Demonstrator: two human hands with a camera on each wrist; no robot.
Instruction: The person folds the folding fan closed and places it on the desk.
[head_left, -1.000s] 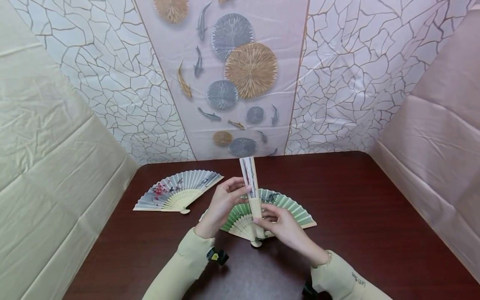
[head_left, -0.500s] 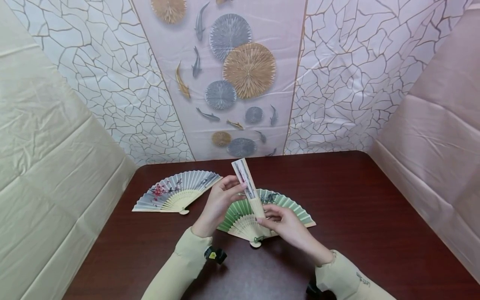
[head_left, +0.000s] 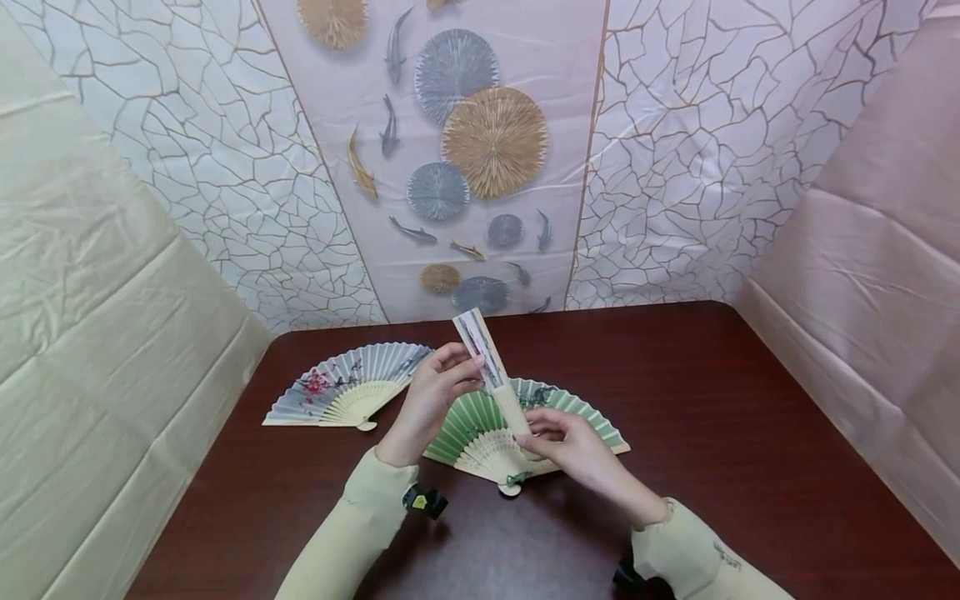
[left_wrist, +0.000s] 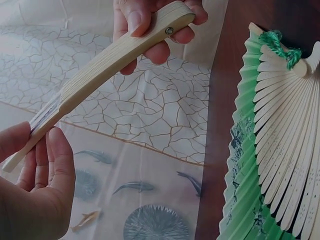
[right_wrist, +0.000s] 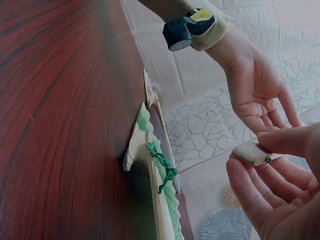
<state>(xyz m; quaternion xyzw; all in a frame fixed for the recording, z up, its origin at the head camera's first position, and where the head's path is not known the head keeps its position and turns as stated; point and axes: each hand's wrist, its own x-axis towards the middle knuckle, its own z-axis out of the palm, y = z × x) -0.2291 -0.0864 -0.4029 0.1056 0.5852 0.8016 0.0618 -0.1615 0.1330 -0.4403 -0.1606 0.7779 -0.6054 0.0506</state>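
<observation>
A folded hand fan (head_left: 510, 408), with pale wooden ribs and a printed cloth part, is held up between both hands, slanting up to the left. My left hand (head_left: 427, 404) pinches its cloth part near the top between thumb and fingers. At the riveted lower end, my right hand (head_left: 573, 454) grips the ribs, thumb on one side and fingers on the other. The left wrist view shows the fan (left_wrist: 115, 60) still closed, its ribs stacked together. Below the hands, a spread green fan (head_left: 468, 421) lies on the table, partly covered by the held one.
A spread grey-blue fan (head_left: 352, 387) with red blossoms lies at the left on the dark red table (head_left: 675, 400). Green cord (left_wrist: 282, 47) is tied at the green fan's pivot. Patterned cloth (head_left: 667, 167) hangs behind the table, with plain cloth at both sides.
The top of the folded fan has tipped to the left, and my left hand has moved left with it. My right hand has stayed at the pivot end.
</observation>
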